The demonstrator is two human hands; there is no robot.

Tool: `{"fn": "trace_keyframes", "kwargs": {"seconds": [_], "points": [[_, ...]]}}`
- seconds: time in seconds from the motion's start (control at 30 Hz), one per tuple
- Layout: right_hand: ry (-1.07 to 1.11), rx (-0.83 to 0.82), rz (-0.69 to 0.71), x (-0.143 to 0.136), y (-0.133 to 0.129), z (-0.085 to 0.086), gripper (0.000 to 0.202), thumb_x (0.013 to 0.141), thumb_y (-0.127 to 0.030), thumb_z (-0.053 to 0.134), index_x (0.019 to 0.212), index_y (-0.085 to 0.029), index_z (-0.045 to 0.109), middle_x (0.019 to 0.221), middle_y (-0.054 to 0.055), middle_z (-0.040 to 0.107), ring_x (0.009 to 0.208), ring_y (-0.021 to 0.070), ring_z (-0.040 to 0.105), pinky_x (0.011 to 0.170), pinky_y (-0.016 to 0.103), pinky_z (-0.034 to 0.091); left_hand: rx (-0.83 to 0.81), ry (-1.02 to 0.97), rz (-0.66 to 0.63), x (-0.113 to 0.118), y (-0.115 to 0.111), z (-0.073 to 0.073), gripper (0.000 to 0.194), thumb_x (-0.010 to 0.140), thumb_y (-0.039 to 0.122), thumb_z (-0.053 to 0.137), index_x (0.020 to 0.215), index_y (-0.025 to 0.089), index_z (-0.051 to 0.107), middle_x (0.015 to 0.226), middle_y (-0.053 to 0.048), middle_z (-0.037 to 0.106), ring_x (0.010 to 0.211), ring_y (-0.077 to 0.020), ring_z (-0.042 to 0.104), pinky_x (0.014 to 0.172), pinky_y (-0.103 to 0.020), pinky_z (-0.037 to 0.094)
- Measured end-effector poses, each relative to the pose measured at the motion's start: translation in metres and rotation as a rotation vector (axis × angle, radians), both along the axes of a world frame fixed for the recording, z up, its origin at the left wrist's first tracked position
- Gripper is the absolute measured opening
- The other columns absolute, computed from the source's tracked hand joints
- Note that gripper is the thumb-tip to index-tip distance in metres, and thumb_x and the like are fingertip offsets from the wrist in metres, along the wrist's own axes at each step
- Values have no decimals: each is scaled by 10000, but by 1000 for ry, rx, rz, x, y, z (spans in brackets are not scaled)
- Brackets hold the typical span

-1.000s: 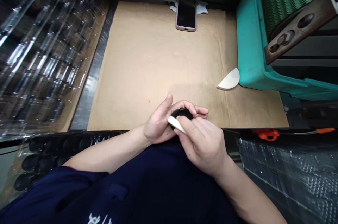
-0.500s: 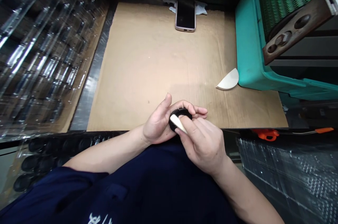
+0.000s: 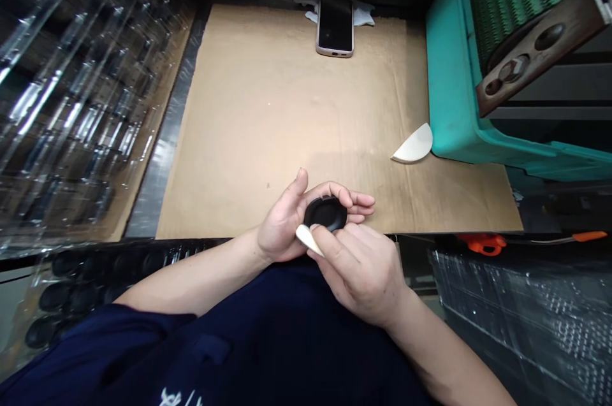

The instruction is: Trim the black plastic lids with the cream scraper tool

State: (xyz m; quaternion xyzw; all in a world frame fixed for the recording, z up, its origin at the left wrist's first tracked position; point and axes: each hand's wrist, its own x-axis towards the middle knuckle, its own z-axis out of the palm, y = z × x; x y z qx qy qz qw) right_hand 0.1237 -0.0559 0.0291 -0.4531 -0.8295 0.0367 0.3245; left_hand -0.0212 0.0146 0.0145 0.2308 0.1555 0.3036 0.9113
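Note:
A round black shallow part (image 3: 326, 211), like a compact case or cap, rests in my left hand (image 3: 287, 221), which cups it from below and behind with the thumb raised apart. My right hand (image 3: 366, 266) pinches a small white sponge-like pad (image 3: 309, 239) between thumb and index finger. That pad is at the near left rim of the black part; whether the two touch I cannot tell. Both hands are just over the near edge of the cardboard sheet (image 3: 287, 106). A white half-round pad (image 3: 414, 144) lies on the cardboard to the right.
A phone (image 3: 335, 27) lies on a white cloth (image 3: 363, 14) at the back. On the right stands a teal crate (image 3: 449, 74) beside a rusty metal bracket (image 3: 540, 49). Clear plastic trays (image 3: 81, 100) are stacked at left, with an orange-handled tool (image 3: 482, 244) at lower right.
My right hand has drawn the white pad down and left, from over the black part to its near rim, uncovering more of its inside. My left hand has barely moved.

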Motion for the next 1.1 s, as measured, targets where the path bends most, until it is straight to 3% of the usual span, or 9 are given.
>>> {"fn": "trace_keyframes", "kwargs": {"seconds": [0.17,0.47,0.63,0.77,1.1], "points": [[18,1,-98,1,1,0,269,943,-132,606,1210,-99,620,757,28,662,705,158,599,664,305,461,1,-32,-9,0,0,0,672,994,678,286,971,135,681,1317,-191,642,1354,-348,533,1212,-521,287],[25,-67,139,0,-8,2,304,941,-152,623,1242,-110,605,763,10,664,686,154,566,640,313,430,-33,-39,18,-2,0,-2,772,974,727,185,954,130,675,1326,-209,633,1282,-344,593,1167,-511,364],[73,-80,7,5,-14,2,281,944,-159,628,1215,-83,617,691,-3,615,609,136,520,581,302,390,25,-65,65,-4,0,0,766,988,704,178,929,136,687,1287,-190,662,1307,-349,571,1150,-506,376],[61,-125,-105,2,-15,3,263,947,-149,621,1202,-86,640,747,24,659,624,140,553,599,307,404,69,-53,80,-2,1,1,749,994,692,189,912,138,687,1262,-182,674,1294,-354,574,1143,-521,370],[46,-64,-86,-12,-6,-4,229,963,-149,604,1179,-80,636,743,29,670,647,147,585,633,299,447,41,-6,85,-1,-1,0,712,990,698,236,910,138,669,1268,-187,674,1277,-335,597,1166,-518,364]]}}
